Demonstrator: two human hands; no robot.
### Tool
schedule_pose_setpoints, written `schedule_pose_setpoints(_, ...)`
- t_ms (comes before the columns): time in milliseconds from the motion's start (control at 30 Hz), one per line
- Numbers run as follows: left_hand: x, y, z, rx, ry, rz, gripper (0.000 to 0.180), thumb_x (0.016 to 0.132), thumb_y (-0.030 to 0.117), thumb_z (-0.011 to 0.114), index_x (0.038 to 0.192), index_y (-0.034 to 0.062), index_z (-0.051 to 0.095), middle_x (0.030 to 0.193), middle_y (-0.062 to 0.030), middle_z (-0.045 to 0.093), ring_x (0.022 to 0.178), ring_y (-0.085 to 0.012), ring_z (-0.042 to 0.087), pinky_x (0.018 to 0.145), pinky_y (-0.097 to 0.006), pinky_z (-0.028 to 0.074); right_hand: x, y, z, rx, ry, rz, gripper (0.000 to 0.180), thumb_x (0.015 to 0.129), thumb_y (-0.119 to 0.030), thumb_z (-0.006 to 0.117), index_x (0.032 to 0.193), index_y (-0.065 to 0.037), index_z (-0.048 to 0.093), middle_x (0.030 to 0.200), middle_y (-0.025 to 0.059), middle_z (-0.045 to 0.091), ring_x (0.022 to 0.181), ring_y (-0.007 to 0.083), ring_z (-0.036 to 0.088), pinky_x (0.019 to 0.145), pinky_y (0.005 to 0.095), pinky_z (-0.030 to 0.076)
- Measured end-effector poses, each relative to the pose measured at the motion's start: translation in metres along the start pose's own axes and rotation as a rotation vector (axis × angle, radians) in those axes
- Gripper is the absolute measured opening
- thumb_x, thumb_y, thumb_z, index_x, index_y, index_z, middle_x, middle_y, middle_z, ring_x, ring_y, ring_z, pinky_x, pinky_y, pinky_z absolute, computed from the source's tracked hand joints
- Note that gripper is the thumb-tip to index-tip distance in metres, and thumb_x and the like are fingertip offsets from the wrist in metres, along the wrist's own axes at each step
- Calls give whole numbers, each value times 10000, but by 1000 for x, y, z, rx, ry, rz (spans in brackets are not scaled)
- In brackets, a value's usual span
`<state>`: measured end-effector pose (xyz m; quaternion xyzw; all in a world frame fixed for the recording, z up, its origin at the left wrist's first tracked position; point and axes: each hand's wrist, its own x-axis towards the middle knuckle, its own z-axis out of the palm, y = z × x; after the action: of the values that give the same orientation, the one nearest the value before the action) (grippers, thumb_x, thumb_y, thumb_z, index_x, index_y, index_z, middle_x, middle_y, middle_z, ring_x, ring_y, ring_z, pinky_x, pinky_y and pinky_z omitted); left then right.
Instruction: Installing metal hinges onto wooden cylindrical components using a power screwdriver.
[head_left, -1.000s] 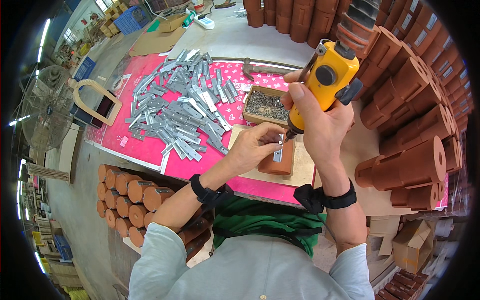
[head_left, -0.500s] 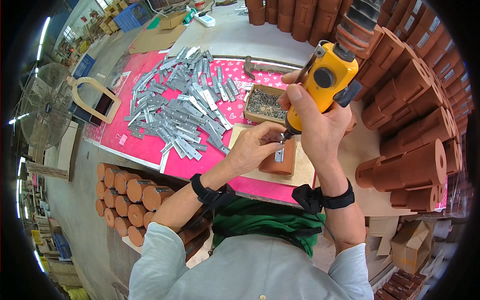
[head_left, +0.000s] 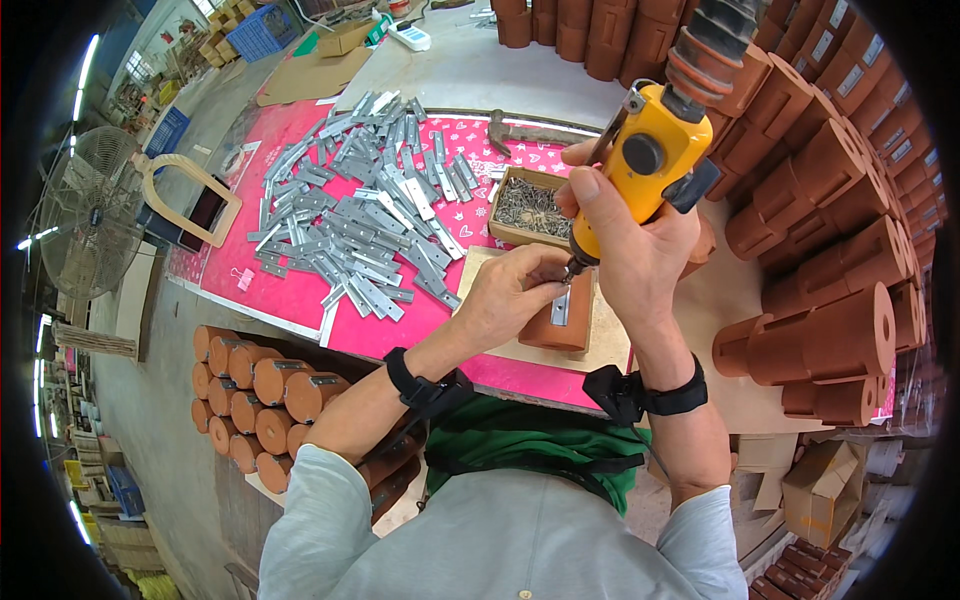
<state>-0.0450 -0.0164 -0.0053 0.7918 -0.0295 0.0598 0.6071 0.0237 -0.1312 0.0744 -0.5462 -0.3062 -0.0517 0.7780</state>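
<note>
While the right grip (head_left: 640, 250) holds a yellow, black-knobbed driver (head_left: 668, 125), whether the left grip (head_left: 515, 293) pinches anything is unclear.

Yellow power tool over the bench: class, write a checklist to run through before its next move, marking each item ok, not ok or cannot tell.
1. Right hand gripping the yellow power tool: ok.
2. Left hand clear of the tool tip: not ok, its fingers are right beside it.
3. Metal plate lying on the brown cylinder: ok.
4. Fastener seated under the tip: cannot tell, too small and partly hidden.
5. Hammer away from the cylinder: ok.
</note>
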Motion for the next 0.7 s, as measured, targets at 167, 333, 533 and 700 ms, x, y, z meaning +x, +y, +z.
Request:
schedule_pose_setpoints(167, 0, 1, 0, 58, 28, -22, 270, 829, 4, 627, 1094, -16, 581, 985, -99, 640, 871, -148, 636, 787, -280, 516, 0, 0, -1, -22, -5, -1, 170, 864, -54, 625, 1001, 29, 567, 909, 67, 628, 711, 112, 608, 607, 230, 488)
schedule_pose_setpoints(333, 0, -3, 2, -12, 44, -18, 258, 832, 7, 625, 1086, -21, 587, 987, -99, 644, 895, -147, 636, 803, -282, 515, 0, 2, -4, -45, -28, -15, 184, 864, -64, 632, 1009, 28, 565, 918, 72, 630, 712, 113, 608, 608, 230, 490)
schedule_pose_setpoints(533, 0, -6, 5, -97, 49, -40, 239, 839, 6, 616, 1075, -24, 593, 994, -92, 646, 930, -140, 630, 841, -284, 510, 0, 2, -5, -42, -15, -28, 183, 869, -74, 636, 1004, 26, 563, 939, 79, 633, 711, 117, 609, 616, 231, 496)
schedule_pose_setpoints(700, -1, -7, 4, -122, 55, -43, 237, 841, 9, 614, 1076, -24, 594, 1004, -92, 647, 939, -140, 627, 851, -285, 508, 1, 2, -4, -33, -21, -26, 186, 867, -68, 638, 1006, 26, 558, 945, 82, 629, 714, 118, 606, 612, 232, 492)
